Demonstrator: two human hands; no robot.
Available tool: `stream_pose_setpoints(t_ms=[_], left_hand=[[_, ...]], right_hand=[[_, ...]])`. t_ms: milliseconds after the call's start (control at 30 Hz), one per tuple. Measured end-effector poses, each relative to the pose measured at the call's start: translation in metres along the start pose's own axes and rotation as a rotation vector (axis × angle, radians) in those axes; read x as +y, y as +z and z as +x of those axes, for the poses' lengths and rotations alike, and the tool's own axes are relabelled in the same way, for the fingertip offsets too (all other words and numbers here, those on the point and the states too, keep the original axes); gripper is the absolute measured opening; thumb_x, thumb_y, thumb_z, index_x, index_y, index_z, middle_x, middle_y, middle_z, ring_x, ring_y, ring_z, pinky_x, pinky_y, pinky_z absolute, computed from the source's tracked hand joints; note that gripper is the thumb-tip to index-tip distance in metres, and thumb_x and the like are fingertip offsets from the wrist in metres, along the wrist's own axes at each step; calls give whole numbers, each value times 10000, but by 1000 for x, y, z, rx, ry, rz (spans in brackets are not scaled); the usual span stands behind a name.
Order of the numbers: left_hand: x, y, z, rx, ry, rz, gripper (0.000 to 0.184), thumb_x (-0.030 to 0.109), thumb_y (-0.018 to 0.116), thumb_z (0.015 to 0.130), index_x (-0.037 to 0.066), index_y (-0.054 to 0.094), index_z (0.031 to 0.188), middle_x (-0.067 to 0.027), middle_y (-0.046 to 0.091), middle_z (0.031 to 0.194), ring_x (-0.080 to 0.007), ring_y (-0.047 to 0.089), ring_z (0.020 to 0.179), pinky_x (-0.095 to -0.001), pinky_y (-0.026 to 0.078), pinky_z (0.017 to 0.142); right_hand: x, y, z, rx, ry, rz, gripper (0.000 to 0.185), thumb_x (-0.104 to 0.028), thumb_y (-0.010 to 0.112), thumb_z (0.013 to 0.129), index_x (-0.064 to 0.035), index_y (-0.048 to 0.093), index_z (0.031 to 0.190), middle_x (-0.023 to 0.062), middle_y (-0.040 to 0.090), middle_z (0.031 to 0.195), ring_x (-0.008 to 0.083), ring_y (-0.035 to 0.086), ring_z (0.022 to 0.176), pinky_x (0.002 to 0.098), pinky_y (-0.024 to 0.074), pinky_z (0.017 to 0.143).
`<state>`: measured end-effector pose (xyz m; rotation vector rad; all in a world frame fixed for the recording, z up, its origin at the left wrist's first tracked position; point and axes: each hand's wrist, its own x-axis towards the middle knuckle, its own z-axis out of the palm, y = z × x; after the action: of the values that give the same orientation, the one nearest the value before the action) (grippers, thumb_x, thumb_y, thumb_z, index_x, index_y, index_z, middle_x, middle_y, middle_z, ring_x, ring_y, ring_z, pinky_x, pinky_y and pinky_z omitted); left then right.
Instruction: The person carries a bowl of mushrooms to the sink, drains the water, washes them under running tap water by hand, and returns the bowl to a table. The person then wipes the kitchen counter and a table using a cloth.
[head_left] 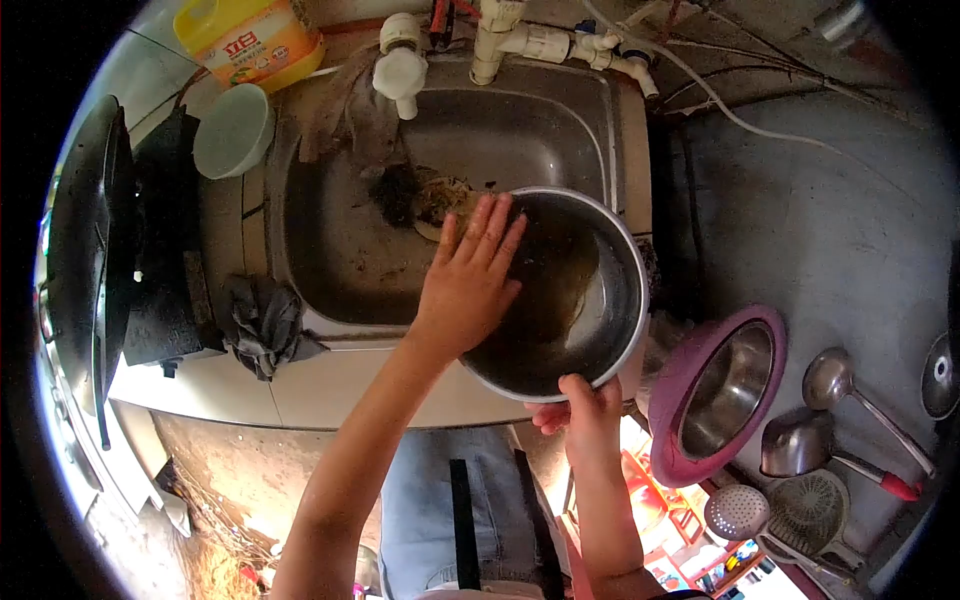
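Right grip (590,420) holding pot (618,290); left grip (468,285) wide over it; scraps (445,197) in sink (345,260) beyond.

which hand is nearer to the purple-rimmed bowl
Right. The right hand grips the metal pot by its near rim, just left of the purple-rimmed bowl; the left hand is at the pot's far-left side.

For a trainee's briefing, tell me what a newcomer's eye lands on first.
A round silver metal basin of brownish liquid, over the near right corner of the grey metal sink, the right hand gripping its rim, the left hand spread over its left side. Then a purple-rimmed steel bowl to its right, and a yellow plastic jug at back left.
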<state>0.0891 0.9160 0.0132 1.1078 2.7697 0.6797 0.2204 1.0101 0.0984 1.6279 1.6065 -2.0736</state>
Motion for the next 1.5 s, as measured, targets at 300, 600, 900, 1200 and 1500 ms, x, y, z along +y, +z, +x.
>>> stream_pose_setpoints(t_ms=[300, 600, 900, 1200, 1500], left_hand=[[3, 7, 2, -118, 94, -179, 721, 350, 534, 803, 66, 204, 1378, -132, 164, 1443, -286, 135, 1340, -454, 131, 1072], [1, 9, -2, -133, 65, -319, 791, 400, 560, 781, 68, 172, 1386, -136, 147, 1445, -303, 121, 1338, -402, 171, 1073], [-5, 9, -2, -84, 55, -340, 804, 420, 561, 773, 69, 175, 1386, -147, 159, 1440, -315, 127, 1336, -412, 160, 1074], [-10, 15, -3, -39, 41, -372, 810, 417, 565, 769, 72, 171, 1387, -143, 160, 1441, -315, 117, 1338, -417, 158, 1073], [-5, 18, -3, 31, 2, -434, 833, 397, 590, 754, 66, 162, 1387, -140, 144, 1445, -314, 105, 1340, -419, 174, 1068]], right_hand=[[-3, -3, 1, -39, 41, -29, 340, -110, 475, 779, 24, 409, 1084, 145, 610, 682, 168, 560, 429, 233, 445, 352], [-7, 3, 0, -68, 44, -62, 398, -70, 462, 800, -1, 335, 1171, 138, 597, 744, 174, 580, 465, 238, 468, 364], [-11, 15, -1, -7, -79, -134, 312, -76, 460, 774, 35, 439, 1064, 139, 610, 714, 168, 561, 420, 230, 434, 333], [-16, 20, -2, -11, -95, -234, 283, -95, 455, 781, 31, 457, 1035, 139, 615, 672, 158, 563, 430, 225, 440, 355], [-29, 27, -8, 22, -131, -334, 244, -63, 442, 775, 58, 477, 983, 137, 612, 665, 171, 578, 445, 227, 453, 372]])
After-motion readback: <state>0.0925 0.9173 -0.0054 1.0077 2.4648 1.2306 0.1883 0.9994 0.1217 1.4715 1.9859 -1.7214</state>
